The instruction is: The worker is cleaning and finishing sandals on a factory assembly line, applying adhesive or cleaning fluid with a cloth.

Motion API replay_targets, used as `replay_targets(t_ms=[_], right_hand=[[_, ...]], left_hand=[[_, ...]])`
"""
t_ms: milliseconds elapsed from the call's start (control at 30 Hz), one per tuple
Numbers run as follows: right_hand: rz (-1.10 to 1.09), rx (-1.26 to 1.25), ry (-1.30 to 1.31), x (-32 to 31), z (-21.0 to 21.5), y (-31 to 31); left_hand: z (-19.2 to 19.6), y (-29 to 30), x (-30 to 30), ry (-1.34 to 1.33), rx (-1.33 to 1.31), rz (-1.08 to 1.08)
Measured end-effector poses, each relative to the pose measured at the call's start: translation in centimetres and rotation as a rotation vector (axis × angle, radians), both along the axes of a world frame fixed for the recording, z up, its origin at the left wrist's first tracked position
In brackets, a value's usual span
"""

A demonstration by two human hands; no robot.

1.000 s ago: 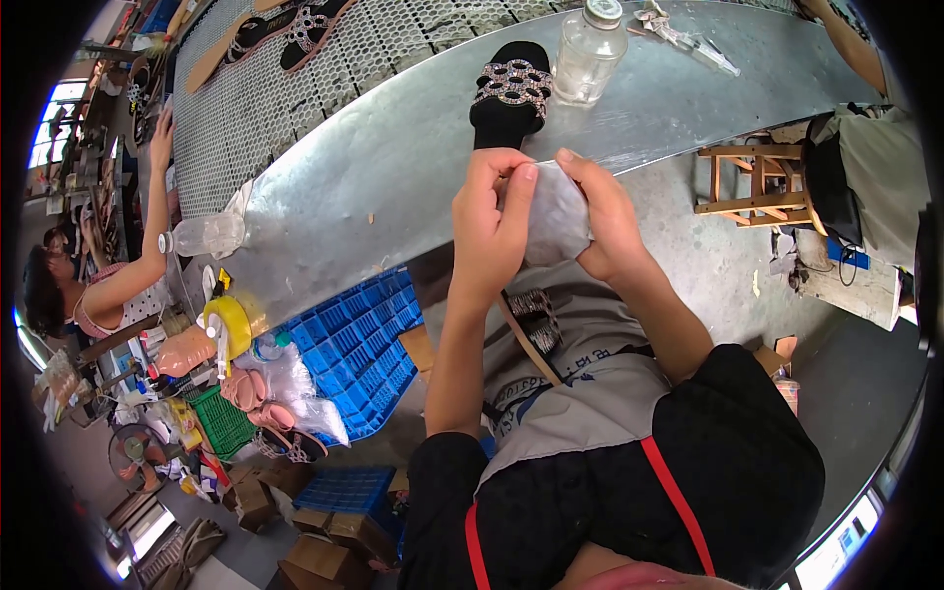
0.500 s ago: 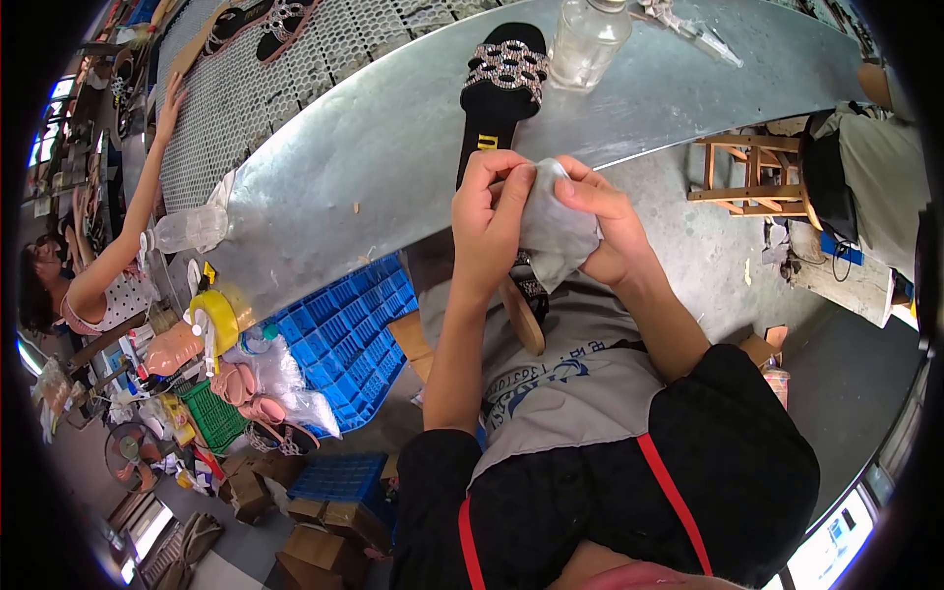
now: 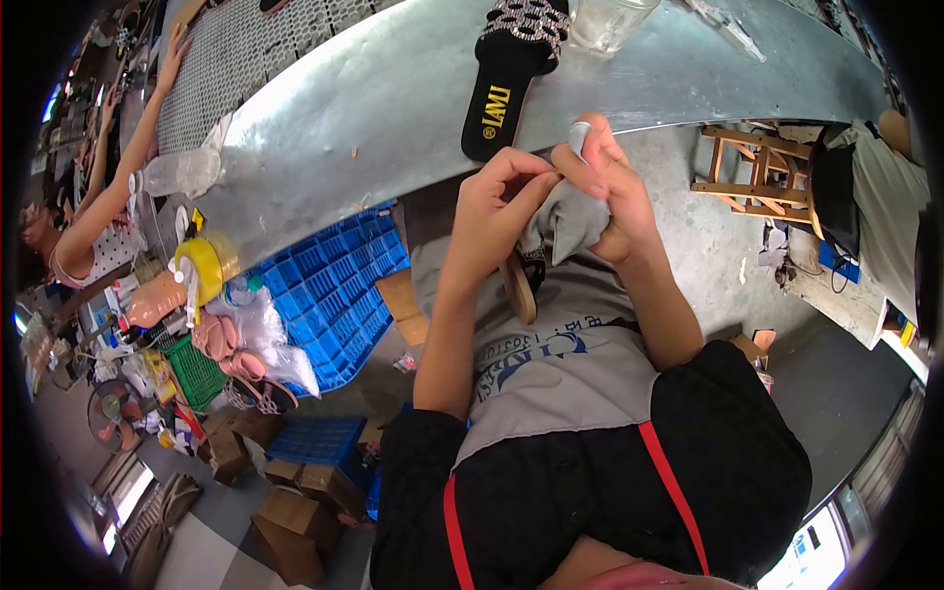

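My right hand (image 3: 619,197) is closed round a crumpled grey cloth (image 3: 573,228), with a pale bit of it showing at a raised fingertip. My left hand (image 3: 492,214) pinches at the cloth's edge, its fingertips almost touching the right hand's. Below the hands a sandal with a tan sole (image 3: 518,291) rests against my lap, its upper mostly hidden by the cloth and left hand. Just beyond, a black flat sandal (image 3: 487,113) with a jewelled strap lies on the metal table (image 3: 324,128), apart from both hands.
A clear glass container (image 3: 612,25) stands behind the sandal. A plastic bottle (image 3: 182,172) and yellow tape roll (image 3: 202,270) sit left, above blue crates (image 3: 329,305). A co-worker's arm (image 3: 123,202) reaches over a mesh conveyor (image 3: 265,59). A wooden stool (image 3: 757,177) stands right.
The cloth, spread between both hands before, is now bunched in my right hand with a finger raised. The view has shifted, bringing the table sandal's whole insole into sight.
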State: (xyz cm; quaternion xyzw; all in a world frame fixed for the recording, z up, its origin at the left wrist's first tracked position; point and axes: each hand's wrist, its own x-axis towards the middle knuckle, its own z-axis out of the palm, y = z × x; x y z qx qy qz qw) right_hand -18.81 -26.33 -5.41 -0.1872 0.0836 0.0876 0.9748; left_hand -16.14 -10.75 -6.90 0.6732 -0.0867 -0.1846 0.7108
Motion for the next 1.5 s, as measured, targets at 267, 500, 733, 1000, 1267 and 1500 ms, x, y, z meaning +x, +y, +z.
replay_targets(t_ms=[267, 500, 733, 1000, 1267, 1500], right_hand=[[0.055, -0.076, -0.088, -1.1, -1.5, -2.9], [0.078, -0.492, 0.152, -2.4, -5.0, -1.2], [0.091, -0.419, 0.163, -3.8, -4.4, -1.3], [-0.003, -0.383, 0.138, -3.3, -3.1, -1.0], [-0.035, -0.337, 0.141, -1.9, -2.7, -1.7], [-0.111, -0.458, 0.147, -1.9, -1.5, -3.7]], left_hand=[[0.0, 5.5, -3.2, -0.251, 0.656, -0.168], [-4.1, 5.7, -6.4, 0.255, 0.615, -0.069], [-2.0, 4.6, -12.3, 0.408, 0.061, 0.161], [-0.9, 3.2, -10.9, 0.397, -0.149, 0.163], [-0.7, 3.2, -10.4, 0.364, -0.123, 0.139], [5.7, 5.9, -5.0, 0.005, 0.694, 0.084]])
